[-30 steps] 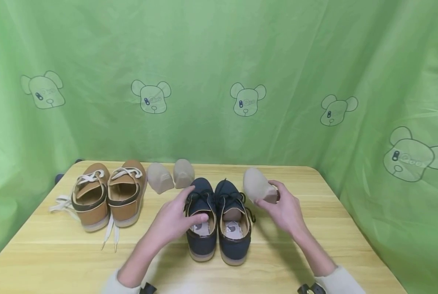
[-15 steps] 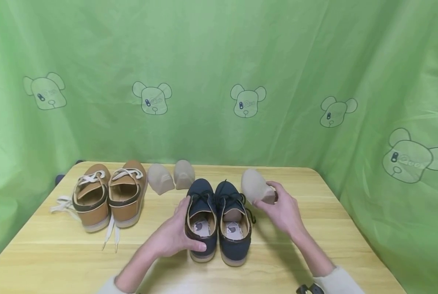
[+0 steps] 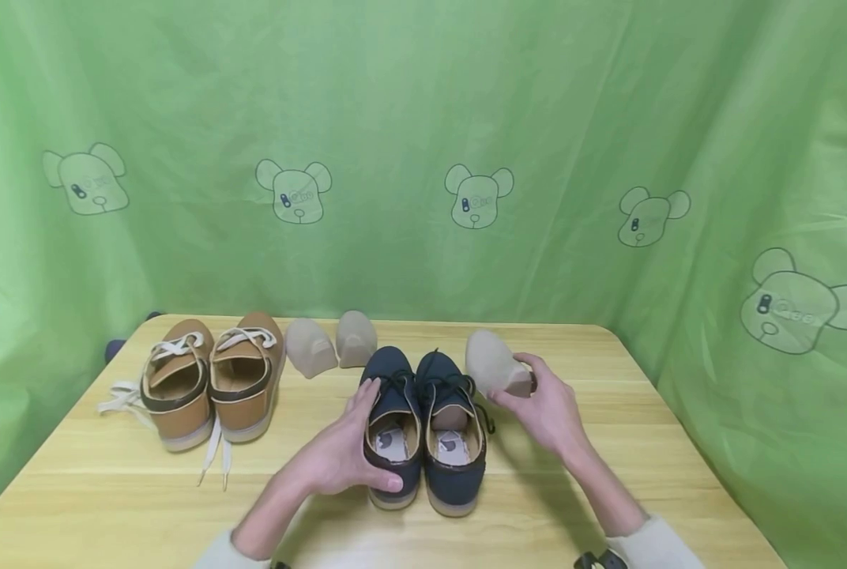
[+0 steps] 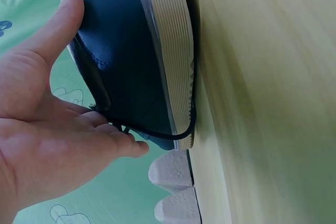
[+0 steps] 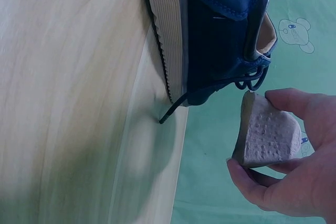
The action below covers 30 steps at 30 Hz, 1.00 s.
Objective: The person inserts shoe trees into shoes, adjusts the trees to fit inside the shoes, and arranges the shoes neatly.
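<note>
Right navy shoe [image 3: 455, 480] has 1 toe insert [image 3: 449, 417] inside, right hand [image 3: 553, 407] pinches another grey form [image 3: 490, 361], left hand [image 3: 344, 454] kinda spread wide against the other shoe [image 3: 397, 472].

Head: bright, even | tbl [image 3: 374, 547] glare btm ctr | soft shadows | wrists dimmer

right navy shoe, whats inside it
Inside the right navy shoe, a rounded brownish piece shows toward the toe, with a pale printed patch nearer the heel. The upper hides the toe end.
</note>
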Available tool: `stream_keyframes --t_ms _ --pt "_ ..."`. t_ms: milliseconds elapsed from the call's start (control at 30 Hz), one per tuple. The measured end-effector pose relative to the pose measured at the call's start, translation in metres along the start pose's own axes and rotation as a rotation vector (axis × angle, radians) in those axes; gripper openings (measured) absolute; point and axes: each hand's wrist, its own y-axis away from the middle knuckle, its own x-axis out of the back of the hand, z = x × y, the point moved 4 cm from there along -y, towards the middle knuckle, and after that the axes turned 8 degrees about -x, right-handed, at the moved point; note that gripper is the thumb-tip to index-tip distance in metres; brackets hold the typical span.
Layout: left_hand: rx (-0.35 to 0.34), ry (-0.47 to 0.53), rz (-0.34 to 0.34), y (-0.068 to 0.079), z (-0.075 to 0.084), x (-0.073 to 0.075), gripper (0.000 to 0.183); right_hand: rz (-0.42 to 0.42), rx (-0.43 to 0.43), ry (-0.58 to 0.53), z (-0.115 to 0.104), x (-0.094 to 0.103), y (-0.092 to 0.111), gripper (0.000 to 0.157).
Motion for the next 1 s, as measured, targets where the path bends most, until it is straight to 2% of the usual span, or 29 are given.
stream_keyframes --t_ms 333,700,1000 --pt "-0.043 -0.050 -0.052 -0.001 -0.002 0.000 0.133 0.005 0.012 0.015 -0.002 0.000 -0.002 0.080" --pt "-0.034 -0.041 -0.050 0.001 -0.002 0.000 0.134 -0.009 -0.004 0.005 -0.006 0.001 -0.002 0.080" --pt "-0.037 -0.044 -0.053 -0.001 -0.002 0.000 0.133 -0.008 0.017 -0.013 -0.012 0.003 0.000 0.081"
